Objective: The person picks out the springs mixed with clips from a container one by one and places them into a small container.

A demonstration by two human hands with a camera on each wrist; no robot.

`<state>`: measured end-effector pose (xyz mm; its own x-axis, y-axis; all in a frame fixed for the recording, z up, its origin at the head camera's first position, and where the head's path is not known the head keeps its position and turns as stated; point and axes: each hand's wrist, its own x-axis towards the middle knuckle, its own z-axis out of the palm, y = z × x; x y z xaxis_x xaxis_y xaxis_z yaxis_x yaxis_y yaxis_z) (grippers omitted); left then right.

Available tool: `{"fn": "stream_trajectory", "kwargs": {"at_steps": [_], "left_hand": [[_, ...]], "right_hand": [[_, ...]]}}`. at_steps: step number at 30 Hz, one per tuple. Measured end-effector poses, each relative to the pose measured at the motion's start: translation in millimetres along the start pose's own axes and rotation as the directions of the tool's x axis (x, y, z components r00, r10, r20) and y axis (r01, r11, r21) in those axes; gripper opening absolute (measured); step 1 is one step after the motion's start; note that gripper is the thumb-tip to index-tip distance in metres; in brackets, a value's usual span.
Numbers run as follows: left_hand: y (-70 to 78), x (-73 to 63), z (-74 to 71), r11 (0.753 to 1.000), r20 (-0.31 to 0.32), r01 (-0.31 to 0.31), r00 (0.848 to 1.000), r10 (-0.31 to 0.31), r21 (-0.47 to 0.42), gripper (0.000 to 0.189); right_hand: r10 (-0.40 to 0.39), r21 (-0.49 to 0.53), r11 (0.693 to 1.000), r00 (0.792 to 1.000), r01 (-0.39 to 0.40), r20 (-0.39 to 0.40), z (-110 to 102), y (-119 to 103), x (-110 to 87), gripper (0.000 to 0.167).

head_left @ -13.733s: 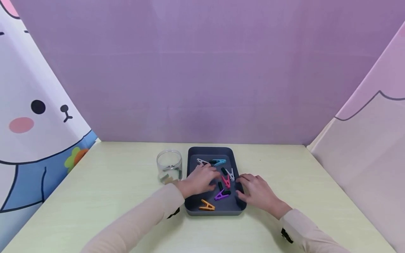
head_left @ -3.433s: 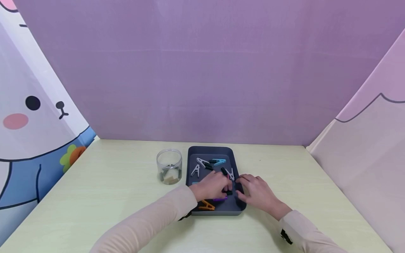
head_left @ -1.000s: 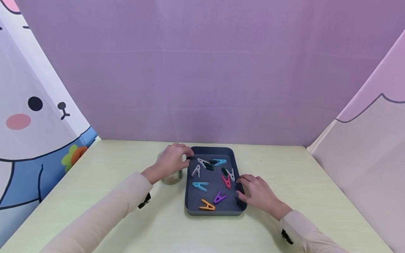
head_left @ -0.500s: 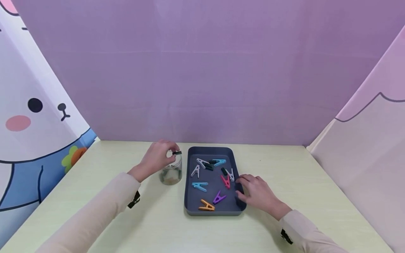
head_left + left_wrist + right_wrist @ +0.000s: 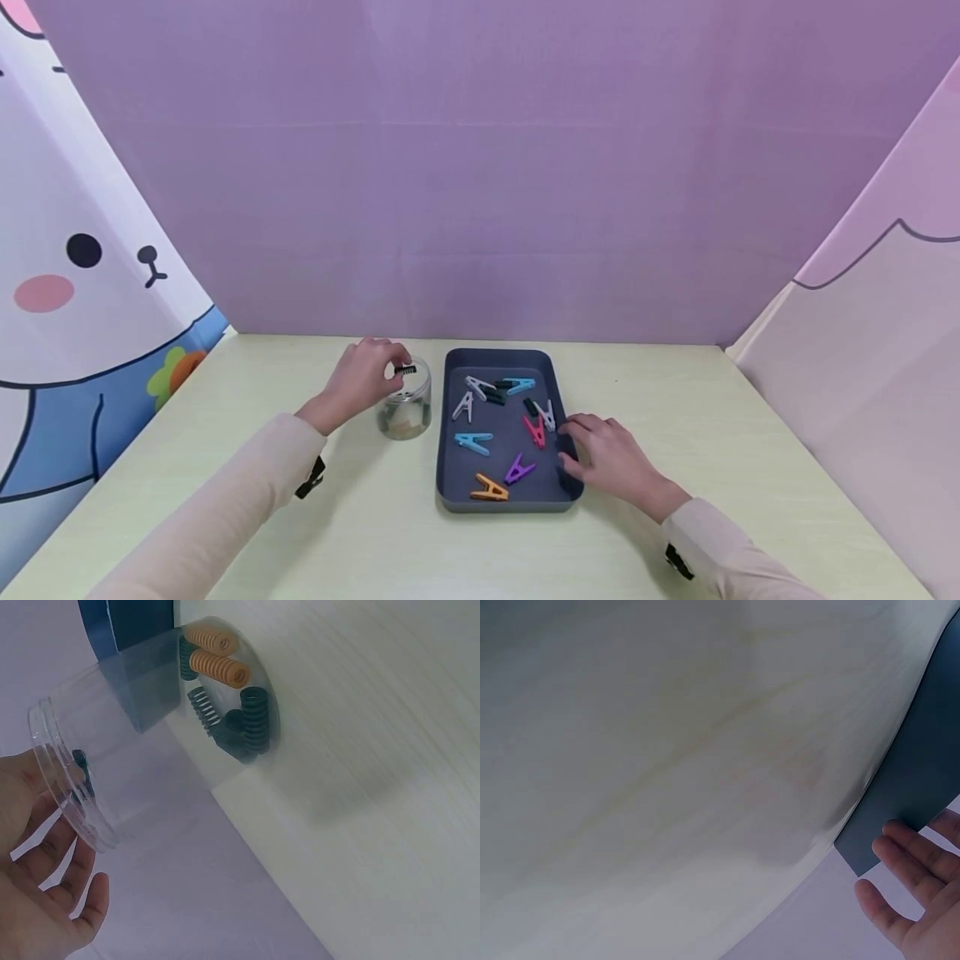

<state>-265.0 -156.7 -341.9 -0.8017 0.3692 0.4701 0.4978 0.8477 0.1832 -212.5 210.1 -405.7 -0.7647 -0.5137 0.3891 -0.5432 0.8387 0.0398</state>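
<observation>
A dark green coil spring (image 5: 406, 369) is pinched by my left hand (image 5: 357, 377) at the mouth of a clear jar (image 5: 407, 421). In the left wrist view, orange springs (image 5: 219, 668) and several dark green springs (image 5: 255, 720) lie at the jar's bottom. My right hand (image 5: 618, 460) rests its fingers on the right edge of the dark grey tray (image 5: 512, 505) and holds nothing. Inside the tray are several plastic clips, among them an orange clip (image 5: 490, 488), a purple clip (image 5: 519, 469) and a pink clip (image 5: 535, 432). Dark springs (image 5: 493, 396) lie near the upper clips.
The jar stands left of the tray on a pale wooden table (image 5: 675, 400). A purple cloth (image 5: 480, 183) hangs behind the table, and printed cloths flank it. Blue clips (image 5: 473, 442) and white clips (image 5: 464, 406) fill the tray's left and upper parts.
My left hand has gone from the tray to the jar's mouth, carrying a spring. Dark springs that lay beside the purple clip are gone from there. My right hand has stayed at the tray edge.
</observation>
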Motion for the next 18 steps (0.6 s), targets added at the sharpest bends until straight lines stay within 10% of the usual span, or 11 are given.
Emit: {"fn": "stream_trajectory", "kwargs": {"at_steps": [18], "left_hand": [[1.2, 1.3, 1.9, 0.998, 0.085, 0.050, 0.995, -0.054, 0.046, 0.019]], "right_hand": [[-0.014, -0.007, 1.000, 1.000, 0.014, -0.010, -1.0, -0.9, 0.7, 0.035]]}}
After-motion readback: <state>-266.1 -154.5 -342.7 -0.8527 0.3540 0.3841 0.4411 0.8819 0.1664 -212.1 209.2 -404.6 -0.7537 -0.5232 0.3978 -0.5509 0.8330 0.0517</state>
